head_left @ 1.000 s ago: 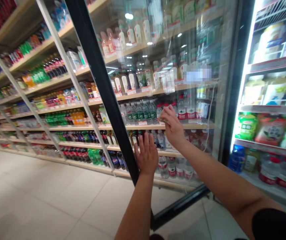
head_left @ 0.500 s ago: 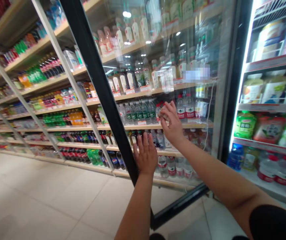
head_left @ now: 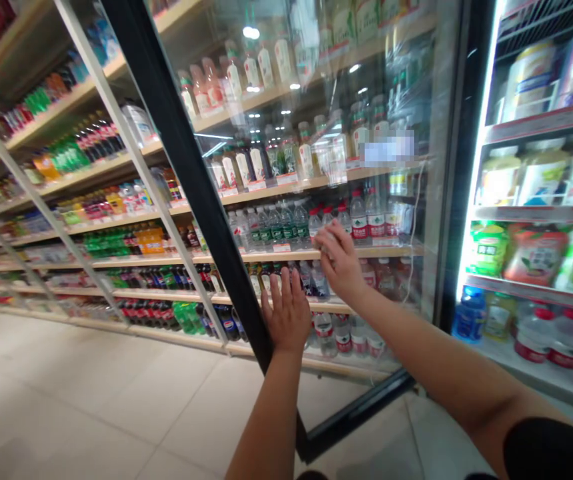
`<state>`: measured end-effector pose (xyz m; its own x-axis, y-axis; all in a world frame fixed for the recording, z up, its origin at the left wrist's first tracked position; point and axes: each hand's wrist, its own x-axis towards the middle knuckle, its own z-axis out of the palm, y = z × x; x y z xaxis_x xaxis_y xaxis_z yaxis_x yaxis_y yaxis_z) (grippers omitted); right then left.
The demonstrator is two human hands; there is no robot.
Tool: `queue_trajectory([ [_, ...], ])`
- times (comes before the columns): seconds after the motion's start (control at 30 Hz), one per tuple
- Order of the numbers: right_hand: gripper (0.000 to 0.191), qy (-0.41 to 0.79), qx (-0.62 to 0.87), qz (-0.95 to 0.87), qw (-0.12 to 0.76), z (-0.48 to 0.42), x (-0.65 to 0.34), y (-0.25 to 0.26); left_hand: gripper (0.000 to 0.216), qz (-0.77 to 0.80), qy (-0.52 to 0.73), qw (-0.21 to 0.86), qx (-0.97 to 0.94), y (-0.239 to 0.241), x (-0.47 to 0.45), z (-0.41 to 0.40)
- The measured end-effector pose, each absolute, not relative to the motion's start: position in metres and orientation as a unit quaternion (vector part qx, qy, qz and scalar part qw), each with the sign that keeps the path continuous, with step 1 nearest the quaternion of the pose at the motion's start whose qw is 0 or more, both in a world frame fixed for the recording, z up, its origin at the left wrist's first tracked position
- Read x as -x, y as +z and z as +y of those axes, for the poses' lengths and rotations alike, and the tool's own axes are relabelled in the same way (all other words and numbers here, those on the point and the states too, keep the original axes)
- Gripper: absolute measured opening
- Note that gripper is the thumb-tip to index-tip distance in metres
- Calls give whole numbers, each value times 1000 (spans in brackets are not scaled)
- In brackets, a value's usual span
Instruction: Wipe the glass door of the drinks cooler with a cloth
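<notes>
A glass door (head_left: 386, 187) with a black frame stands ajar across the middle of the head view. My left hand (head_left: 286, 310) lies flat against the lower glass beside the frame (head_left: 186, 153), fingers stretched out and apart. Higher and to the right, my right hand (head_left: 341, 260) is at the glass with its fingers curled together. Something small and pale seems to be in its fingers, but I cannot make out what it is. Bottles of water (head_left: 286, 223) show through the glass behind both hands.
To the right is a lit refrigerator with pouches (head_left: 536, 253) and large bottles (head_left: 541, 333) on its shelves. Long wooden shelves (head_left: 101, 223) full of drinks run along the left. A white cable (head_left: 416, 233) hangs behind the glass. Pale tiles (head_left: 91, 393) cover the floor.
My right hand has moved slightly down against the glass, its fingers still curled. My left hand stays flat on the door. The whole view has shifted a little.
</notes>
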<state>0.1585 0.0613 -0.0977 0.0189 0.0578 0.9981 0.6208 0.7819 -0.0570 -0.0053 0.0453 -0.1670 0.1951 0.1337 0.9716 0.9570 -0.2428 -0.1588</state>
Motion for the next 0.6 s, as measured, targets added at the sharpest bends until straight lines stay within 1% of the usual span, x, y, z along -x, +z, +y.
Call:
queue_trajectory([
  [0.07, 36, -209, 215, -739, 603, 57, -159, -115, 59, -432, -468, 429, 641, -168, 6, 45],
  [0.13, 34, -204, 196, -766, 578, 57, -168, -120, 59, -433, -471, 418, 644, -168, 6, 46],
  [0.27, 31, -217, 259, -668, 663, 65, -196, -95, 60, -432, -475, 410, 647, -168, 6, 47],
  [0.37, 32, -224, 292, -632, 682, 65, -203, -96, 61, -437, -476, 402, 649, -168, 6, 47],
  [0.43, 34, -231, 277, -666, 654, 61, -200, -114, 62, -440, -473, 404, 647, -167, 6, 46],
  [0.5, 35, -244, 250, -717, 603, 58, -198, -133, 64, -442, -464, 419, 643, -167, 6, 46],
  [0.57, 35, -260, 240, -742, 569, 58, -201, -140, 66, -443, -458, 432, 638, -167, 6, 46],
  [0.6, 35, -270, 247, -735, 571, 59, -205, -138, 66, -443, -459, 431, 639, -167, 7, 47],
])
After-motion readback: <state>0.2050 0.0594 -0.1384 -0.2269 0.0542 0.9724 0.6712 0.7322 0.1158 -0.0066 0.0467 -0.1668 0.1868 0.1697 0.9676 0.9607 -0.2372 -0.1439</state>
